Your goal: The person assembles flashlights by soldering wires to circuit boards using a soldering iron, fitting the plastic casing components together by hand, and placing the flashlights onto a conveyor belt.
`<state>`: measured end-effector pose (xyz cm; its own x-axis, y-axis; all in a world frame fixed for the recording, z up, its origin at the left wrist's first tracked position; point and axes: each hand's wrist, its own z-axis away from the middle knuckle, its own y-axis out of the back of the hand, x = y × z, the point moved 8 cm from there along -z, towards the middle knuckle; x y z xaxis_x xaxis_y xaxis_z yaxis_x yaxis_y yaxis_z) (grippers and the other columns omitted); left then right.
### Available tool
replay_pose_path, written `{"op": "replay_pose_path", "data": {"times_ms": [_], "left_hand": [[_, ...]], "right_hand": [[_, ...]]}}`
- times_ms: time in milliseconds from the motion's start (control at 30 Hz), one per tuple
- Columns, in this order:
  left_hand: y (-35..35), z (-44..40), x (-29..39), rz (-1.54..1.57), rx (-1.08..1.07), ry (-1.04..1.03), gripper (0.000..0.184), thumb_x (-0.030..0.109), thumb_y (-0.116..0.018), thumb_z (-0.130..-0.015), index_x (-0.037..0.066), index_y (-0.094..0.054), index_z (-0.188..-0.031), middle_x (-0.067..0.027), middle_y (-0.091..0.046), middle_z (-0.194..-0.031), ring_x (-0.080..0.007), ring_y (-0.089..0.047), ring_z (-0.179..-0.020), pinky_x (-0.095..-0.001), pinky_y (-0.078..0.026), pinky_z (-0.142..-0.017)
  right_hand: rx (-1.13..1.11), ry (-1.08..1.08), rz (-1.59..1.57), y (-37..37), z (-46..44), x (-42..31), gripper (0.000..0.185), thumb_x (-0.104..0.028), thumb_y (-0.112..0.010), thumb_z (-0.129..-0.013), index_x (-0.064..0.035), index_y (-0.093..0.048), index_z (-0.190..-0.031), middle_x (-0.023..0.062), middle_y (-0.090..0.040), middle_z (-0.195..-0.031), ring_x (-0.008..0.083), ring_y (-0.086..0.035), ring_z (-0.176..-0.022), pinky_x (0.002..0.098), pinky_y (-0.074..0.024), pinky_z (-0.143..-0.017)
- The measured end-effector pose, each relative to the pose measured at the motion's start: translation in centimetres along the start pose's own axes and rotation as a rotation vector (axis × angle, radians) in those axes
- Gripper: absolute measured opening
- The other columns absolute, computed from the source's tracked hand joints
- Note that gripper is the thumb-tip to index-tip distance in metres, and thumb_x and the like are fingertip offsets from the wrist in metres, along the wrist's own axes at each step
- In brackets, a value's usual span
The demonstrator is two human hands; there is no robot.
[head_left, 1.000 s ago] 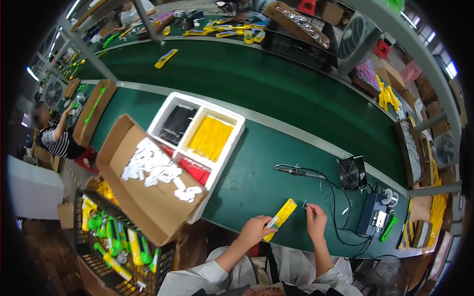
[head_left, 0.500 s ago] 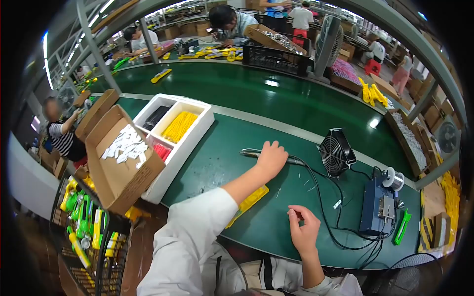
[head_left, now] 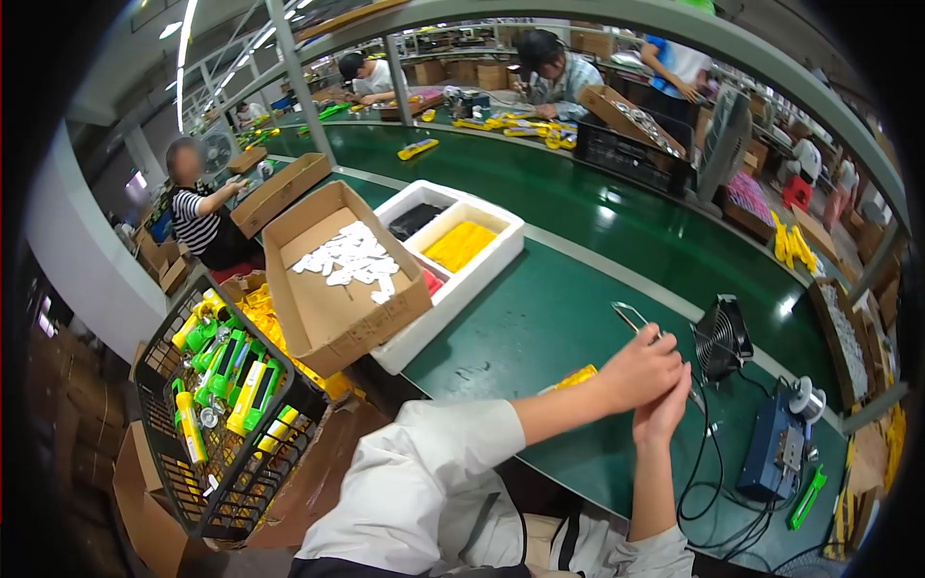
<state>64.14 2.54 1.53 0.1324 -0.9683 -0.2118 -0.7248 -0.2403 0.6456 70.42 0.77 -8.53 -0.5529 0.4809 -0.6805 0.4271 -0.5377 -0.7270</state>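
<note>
My left hand [head_left: 638, 371] is closed, its fingers curled against my right hand [head_left: 665, 407] above the green workbench. My right hand is bent up beneath it, fingers closed; whatever lies between them is hidden. Just beyond my knuckles a thin metal bracket [head_left: 631, 314] lies on the bench. A black cable [head_left: 706, 453] runs from beside my hands to a blue soldering station [head_left: 769, 445]. Part of a yellow plastic piece [head_left: 576, 377] shows behind my left forearm. To the right of my hands stands a small black fan [head_left: 723, 339].
A white foam box [head_left: 511, 231] holds yellow, black and red wires. Against it leans a cardboard box [head_left: 318, 323] of white parts. A black basket [head_left: 207, 515] holds green and yellow tools. A solder spool [head_left: 807, 400] sits by the station. Beyond runs a green conveyor [head_left: 578, 197] with co-workers behind.
My left hand has left the bench spot by the metal bracket and come together with my right hand, which has risen. The view has turned left, showing more of the basket.
</note>
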Motion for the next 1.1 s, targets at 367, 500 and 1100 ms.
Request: {"op": "replay_pose_path", "data": {"times_ms": [367,500,1100], "left_hand": [[7.0,2.6,-30.0,-0.077,-0.780,0.652,0.015,0.017,-0.061,-0.081,0.006,-0.070,-0.086,-0.0154,-0.067,-0.085,-0.0313,-0.066,-0.084,-0.0423,-0.054,-0.070],[3.8,18.5,-50.2,-0.386,-0.711,0.941,0.021,0.018,-0.063,-0.072,0.002,-0.070,-0.084,-0.0212,-0.066,-0.094,-0.0377,-0.064,-0.088,-0.0428,-0.052,-0.078],[2.5,24.7,-50.0,-0.263,-0.911,1.233,0.012,0.006,-0.062,-0.075,0.002,-0.072,-0.081,-0.0164,-0.069,-0.080,-0.0277,-0.068,-0.066,-0.0362,-0.053,-0.063]], "right_hand": [[-0.086,0.244,0.387,4.3,-3.3,-2.0,0.041,-0.033,-0.037,-0.100,0.0035,-0.051,-0.112,0.0126,-0.061,-0.086,0.0167,-0.058,-0.073,0.0290,-0.0486,-0.065],[-0.016,0.253,0.367,4.6,-2.6,-3.2,0.043,-0.034,-0.037,-0.099,0.0045,-0.051,-0.112,0.0152,-0.060,-0.092,0.0190,-0.059,-0.073,0.0305,-0.0495,-0.065],[-0.018,0.297,0.433,4.5,-2.3,-4.8,0.042,-0.031,-0.035,-0.100,0.0068,-0.051,-0.109,0.0154,-0.060,-0.082,0.0196,-0.059,-0.070,0.0304,-0.0493,-0.065]]}}
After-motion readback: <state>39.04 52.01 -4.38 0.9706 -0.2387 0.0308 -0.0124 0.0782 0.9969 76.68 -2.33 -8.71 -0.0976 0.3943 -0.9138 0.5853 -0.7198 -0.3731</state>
